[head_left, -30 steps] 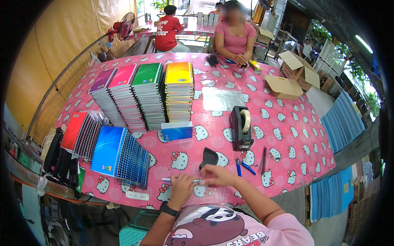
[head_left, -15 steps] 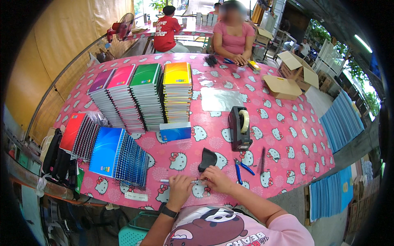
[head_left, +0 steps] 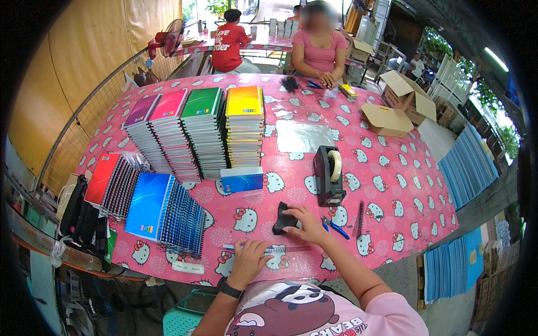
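My left hand [head_left: 249, 259], with a dark watch on its wrist, lies near the front edge of the table, fingers curled over a slim pale rod with a thin spiral coil [head_left: 292, 248] reaching out to the right. Just ahead, my right hand [head_left: 305, 225] has its thumb and fingers on a small black curved block [head_left: 282, 219], whose exact kind I cannot make out. Blue-handled cutting pliers [head_left: 336, 228] lie to the right of this hand, partly behind it. Beyond them is a dark spiral coil [head_left: 358, 221].
A black tape dispenser [head_left: 329, 182] stands mid-table. Spiral notebooks rise in tall stacks, one topped yellow [head_left: 244, 102], with a blue stack [head_left: 148, 204] nearer left. A small blue pad [head_left: 242, 182] and clear plastic sheets [head_left: 304, 137] lie on the patterned pink table. A person sits opposite.
My right hand has left the thin rod and coil beside my left hand, moving forward onto the black block. The left hand stays nearly in place.
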Demonstrator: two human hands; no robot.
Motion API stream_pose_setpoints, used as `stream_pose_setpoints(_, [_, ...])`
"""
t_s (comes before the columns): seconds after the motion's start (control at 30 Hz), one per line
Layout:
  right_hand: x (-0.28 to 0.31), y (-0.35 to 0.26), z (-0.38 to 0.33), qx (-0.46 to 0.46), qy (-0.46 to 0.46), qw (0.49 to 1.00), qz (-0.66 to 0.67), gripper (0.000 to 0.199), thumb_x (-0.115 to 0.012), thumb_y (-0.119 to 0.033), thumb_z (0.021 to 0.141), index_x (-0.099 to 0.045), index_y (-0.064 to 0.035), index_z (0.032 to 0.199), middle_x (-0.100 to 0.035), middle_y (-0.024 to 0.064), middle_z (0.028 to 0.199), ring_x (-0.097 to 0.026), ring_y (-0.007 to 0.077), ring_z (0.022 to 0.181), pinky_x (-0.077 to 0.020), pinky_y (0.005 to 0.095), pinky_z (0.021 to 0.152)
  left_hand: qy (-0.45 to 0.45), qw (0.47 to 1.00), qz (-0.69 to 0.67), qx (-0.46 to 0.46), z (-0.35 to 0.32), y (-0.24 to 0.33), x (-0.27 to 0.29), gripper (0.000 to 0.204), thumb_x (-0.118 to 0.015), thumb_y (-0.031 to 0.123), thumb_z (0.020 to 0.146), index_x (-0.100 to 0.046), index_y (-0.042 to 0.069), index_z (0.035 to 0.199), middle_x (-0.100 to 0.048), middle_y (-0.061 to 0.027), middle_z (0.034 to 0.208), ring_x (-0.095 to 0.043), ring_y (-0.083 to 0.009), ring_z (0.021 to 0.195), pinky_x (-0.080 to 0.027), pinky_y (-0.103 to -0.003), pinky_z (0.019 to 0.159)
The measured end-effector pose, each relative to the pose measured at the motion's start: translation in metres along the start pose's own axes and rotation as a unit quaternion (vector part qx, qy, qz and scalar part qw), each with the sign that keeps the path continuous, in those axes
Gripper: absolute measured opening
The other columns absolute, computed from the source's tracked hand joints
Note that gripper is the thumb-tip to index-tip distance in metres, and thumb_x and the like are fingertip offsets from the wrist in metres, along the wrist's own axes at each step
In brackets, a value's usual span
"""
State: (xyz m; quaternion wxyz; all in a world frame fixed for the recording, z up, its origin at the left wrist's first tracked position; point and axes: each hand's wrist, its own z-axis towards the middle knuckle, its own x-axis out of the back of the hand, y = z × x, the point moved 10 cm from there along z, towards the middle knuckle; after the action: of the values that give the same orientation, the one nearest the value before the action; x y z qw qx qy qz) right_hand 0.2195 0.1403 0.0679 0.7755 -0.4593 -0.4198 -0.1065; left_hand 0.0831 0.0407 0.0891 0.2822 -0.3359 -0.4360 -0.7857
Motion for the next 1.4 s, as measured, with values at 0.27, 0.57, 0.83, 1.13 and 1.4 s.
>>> stream_pose_setpoints(0.27, [-0.034,0.022,0.012,-0.021,-0.064,0.996,-0.059,0.072,-0.079,-0.033,0.056,-0.050,-0.0185,0.121,-0.035,0.0201,0.133,-0.035,0.0405,0.120,-0.0320,0.0480,0.100,-0.004,1.000,-0.007,-0.006,0.000,-0.010,-0.004,0.023,-0.064,0.024,0.077,-0.061,0.011,0.095,-0.057,-0.0037,0.090,-0.051,-0.0225,0.093,-0.033,-0.041,0.088])
stream_pose_setpoints(0.57, [-0.040,0.028,0.013,-0.011,-0.098,0.991,-0.087,0.075,-0.082,-0.034,0.054,-0.051,-0.0188,0.121,-0.033,0.0190,0.135,-0.033,0.0390,0.122,-0.0309,0.0472,0.101,0.025,0.998,-0.046,-0.024,0.000,-0.006,0.007,0.025,-0.063,0.023,0.077,-0.060,0.008,0.098,-0.058,-0.0063,0.103,-0.050,-0.0235,0.103,-0.031,-0.042,0.095])
stream_pose_setpoints(0.83, [-0.027,0.038,-0.006,-0.048,-0.060,0.997,0.032,0.057,-0.073,-0.045,0.066,-0.060,-0.0130,0.111,-0.050,0.0171,0.117,-0.042,0.0341,0.114,-0.0335,0.0425,0.097,0.013,0.997,-0.075,-0.013,0.006,-0.001,0.009,0.022,-0.061,0.023,0.080,-0.060,0.009,0.097,-0.059,-0.0045,0.098,-0.052,-0.0208,0.101,-0.029,-0.044,0.099])
stream_pose_setpoints(1.13, [-0.035,0.019,-0.026,-0.111,-0.146,0.922,0.342,0.049,-0.068,-0.042,0.073,-0.062,-0.0089,0.109,-0.056,0.0077,0.109,-0.051,0.0195,0.101,-0.0374,0.0327,0.091,0.069,0.998,0.009,-0.005,0.001,-0.005,0.022,0.028,-0.069,0.033,0.071,-0.060,0.012,0.086,-0.058,-0.0001,0.086,-0.052,-0.0197,0.092,-0.023,-0.051,0.095])
stream_pose_setpoints(1.4, [-0.058,-0.009,-0.017,-0.096,-0.168,0.953,0.233,0.047,-0.068,-0.042,0.073,-0.064,-0.0071,0.103,-0.061,0.0088,0.098,-0.054,0.0229,0.101,-0.0377,0.0340,0.091,0.004,0.999,0.045,0.026,-0.010,-0.029,0.008,0.026,-0.074,0.029,0.064,-0.062,0.013,0.081,-0.055,0.0005,0.079,-0.053,-0.0185,0.085,-0.022,-0.050,0.095])
